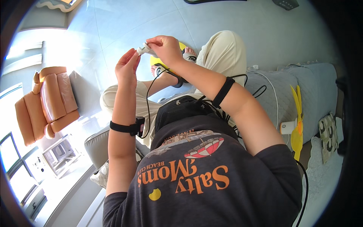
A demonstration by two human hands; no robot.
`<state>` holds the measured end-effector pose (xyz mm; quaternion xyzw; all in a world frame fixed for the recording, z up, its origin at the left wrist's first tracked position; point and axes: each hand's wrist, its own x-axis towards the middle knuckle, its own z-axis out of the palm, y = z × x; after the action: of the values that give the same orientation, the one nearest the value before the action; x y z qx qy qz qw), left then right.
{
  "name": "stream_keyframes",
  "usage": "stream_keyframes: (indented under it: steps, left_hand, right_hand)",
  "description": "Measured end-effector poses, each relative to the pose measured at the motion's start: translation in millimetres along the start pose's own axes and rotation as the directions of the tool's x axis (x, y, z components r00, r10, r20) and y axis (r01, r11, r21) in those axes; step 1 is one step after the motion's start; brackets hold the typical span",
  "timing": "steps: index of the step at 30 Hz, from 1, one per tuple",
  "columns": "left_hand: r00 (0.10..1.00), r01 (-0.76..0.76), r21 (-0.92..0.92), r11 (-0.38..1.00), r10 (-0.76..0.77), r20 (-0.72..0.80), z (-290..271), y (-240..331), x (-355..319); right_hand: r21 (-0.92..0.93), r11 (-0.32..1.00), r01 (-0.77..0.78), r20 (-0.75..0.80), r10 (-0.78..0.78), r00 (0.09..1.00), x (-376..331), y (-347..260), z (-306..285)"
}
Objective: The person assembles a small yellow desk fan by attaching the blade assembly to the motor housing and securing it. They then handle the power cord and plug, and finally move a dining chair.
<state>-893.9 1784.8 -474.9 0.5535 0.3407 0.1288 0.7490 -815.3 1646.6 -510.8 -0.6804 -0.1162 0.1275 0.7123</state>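
A small white object [143,49] with a rounded end is held between my two hands, out over my lap; its exact kind is too small to make out. My left hand [127,68] pinches its left end between thumb and fingertips. From the other side, my right hand [165,47] grips it with thumb and forefinger, the other fingers curled. Beneath and beyond my hands is something yellow [183,46] on the floor by my sandalled feet, partly covered by them.
Black cables [148,99] run from my arm straps to a black waist pouch [183,109]. A grey-covered seat [314,81] at the right bears a white cable [275,89], a white box [287,128] and a yellow long-eared item [297,132]. A brown armchair [49,100] stands left.
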Motion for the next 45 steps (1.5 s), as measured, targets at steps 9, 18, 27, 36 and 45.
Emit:
stream_keyframes:
  steps: [9,18,27,36,45]
  left_hand:
    - [1.000,0.008,0.011,1.000,-0.008,-0.006,0.7,1.0,-0.6]
    - [1.000,0.024,0.026,0.999,-0.024,0.006,0.8,2.6,-0.9]
    - [1.000,0.023,0.044,0.999,-0.023,0.009,0.1,3.1,-0.5]
    - [1.000,0.004,0.089,0.996,-0.006,0.020,-0.1,4.8,-0.5]
    - [1.000,-0.007,0.102,0.995,0.004,0.028,-0.9,5.5,0.9]
  right_hand:
    - [-0.166,0.986,0.006,0.026,-0.001,1.000,-10.3,-12.3,-5.0]
    - [0.074,0.996,-0.050,-0.051,0.054,0.997,-4.6,8.3,1.8]
    - [0.008,0.997,-0.083,0.049,0.082,0.995,0.6,1.7,-10.3]
    - [-0.045,0.997,-0.065,0.122,0.070,0.990,10.4,-2.7,-16.1]
    - [-0.051,0.998,-0.048,0.175,0.056,0.983,14.9,1.1,-16.5]
